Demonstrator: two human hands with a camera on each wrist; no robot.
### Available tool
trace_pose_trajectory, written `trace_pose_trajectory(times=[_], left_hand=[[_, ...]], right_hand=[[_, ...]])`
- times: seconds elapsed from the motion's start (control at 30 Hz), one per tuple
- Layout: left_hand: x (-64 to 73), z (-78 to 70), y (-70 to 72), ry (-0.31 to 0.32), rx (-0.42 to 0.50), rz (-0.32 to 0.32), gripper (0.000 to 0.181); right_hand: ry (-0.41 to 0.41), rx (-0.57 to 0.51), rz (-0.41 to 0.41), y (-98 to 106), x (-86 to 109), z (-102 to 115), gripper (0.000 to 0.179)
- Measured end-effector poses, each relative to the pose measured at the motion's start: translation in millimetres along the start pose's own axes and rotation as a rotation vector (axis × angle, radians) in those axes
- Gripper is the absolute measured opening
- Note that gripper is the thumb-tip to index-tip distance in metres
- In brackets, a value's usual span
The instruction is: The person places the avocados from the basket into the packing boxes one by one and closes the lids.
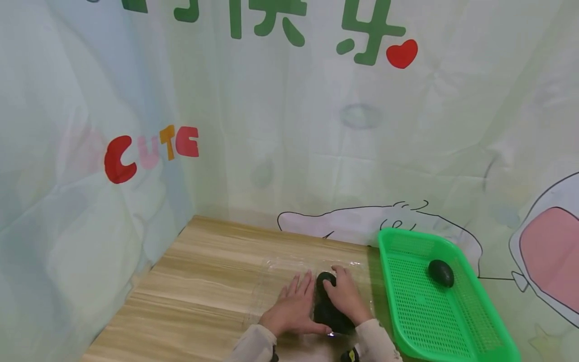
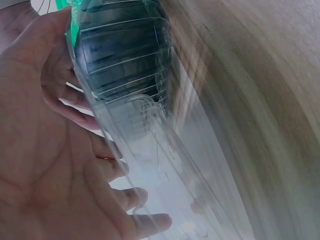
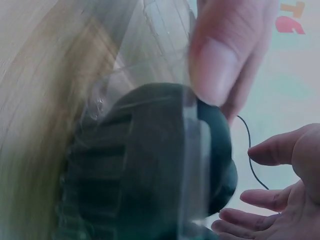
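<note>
Several dark avocados (image 1: 333, 317) lie in a row in a clear plastic clamshell box (image 2: 125, 80) on the wood-grain table (image 1: 194, 271), while one loose avocado (image 1: 441, 273) sits in the green basket (image 1: 452, 329) to the right. The right hand (image 1: 347, 297) grips the far avocado (image 1: 324, 278) of the row, thumb and fingers bent about it; in the right wrist view it bulges past the box's rim. The left hand (image 1: 291, 307) is open, fingers spread straight against the clear lid. Judging by this layout, most of the fruit is already in the box; the loose one remains outside, and the lid is not yet closed. Shiny plastic and blur leave the exact boxed count uncertain.
</note>
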State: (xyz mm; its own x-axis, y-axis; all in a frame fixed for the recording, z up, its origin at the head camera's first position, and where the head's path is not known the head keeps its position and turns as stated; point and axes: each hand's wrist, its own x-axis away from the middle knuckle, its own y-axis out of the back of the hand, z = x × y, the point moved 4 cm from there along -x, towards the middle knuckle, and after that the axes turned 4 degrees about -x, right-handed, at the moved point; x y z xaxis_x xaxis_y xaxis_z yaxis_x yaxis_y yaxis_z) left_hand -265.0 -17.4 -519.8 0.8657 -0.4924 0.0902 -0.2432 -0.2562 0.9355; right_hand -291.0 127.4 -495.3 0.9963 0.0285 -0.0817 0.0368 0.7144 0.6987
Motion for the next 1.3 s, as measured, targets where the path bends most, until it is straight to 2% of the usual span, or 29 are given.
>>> trace_pose_trajectory(times=[0.1, 0.2, 0.37, 0.47, 0.57, 0.7, 0.83, 1.03, 1.3], left_hand=[[0.4, -0.6, 0.5, -0.004, 0.006, 0.003, 0.126], [0.9, -1.5, 2.0, -0.006, 0.020, 0.005, 0.125], [2.9, -2.8, 4.6, -0.010, 0.028, -0.007, 0.126], [3.8, -3.0, 5.4, -0.013, 0.026, -0.014, 0.127], [3.4, -2.4, 4.8, -0.013, 0.032, -0.009, 0.128], [2.2, -1.3, 4.0, -0.014, 0.028, -0.002, 0.127], [2.3, -0.7, 4.0, -0.016, 0.023, -0.007, 0.127], [4.1, -1.0, 4.4, -0.013, 0.013, -0.008, 0.128], [5.8, -1.4, 6.0, -0.018, 0.049, 0.010, 0.128]], right_hand=[[-0.003, -0.006, -0.001, 6.4, 2.1, -0.4, 0.050], [0.009, -0.002, -0.010, 21.2, 5.9, 2.3, 0.053], [0.032, 0.034, -0.061, 61.0, 10.7, 5.0, 0.059], [0.069, -0.008, -0.101, 86.3, 10.0, 2.4, 0.060], [0.051, -0.050, -0.099, 109.7, 7.4, -5.1, 0.063], [-0.046, 0.074, -0.063, 141.1, 5.4, -20.2, 0.070], [-0.088, 0.215, -0.025, 165.1, 2.3, -40.5, 0.078], [-0.066, 0.302, 0.006, 184.1, -7.4, -74.3, 0.078], [-0.061, 0.419, -0.072, 200.2, -21.5, -120.3, 0.073]])
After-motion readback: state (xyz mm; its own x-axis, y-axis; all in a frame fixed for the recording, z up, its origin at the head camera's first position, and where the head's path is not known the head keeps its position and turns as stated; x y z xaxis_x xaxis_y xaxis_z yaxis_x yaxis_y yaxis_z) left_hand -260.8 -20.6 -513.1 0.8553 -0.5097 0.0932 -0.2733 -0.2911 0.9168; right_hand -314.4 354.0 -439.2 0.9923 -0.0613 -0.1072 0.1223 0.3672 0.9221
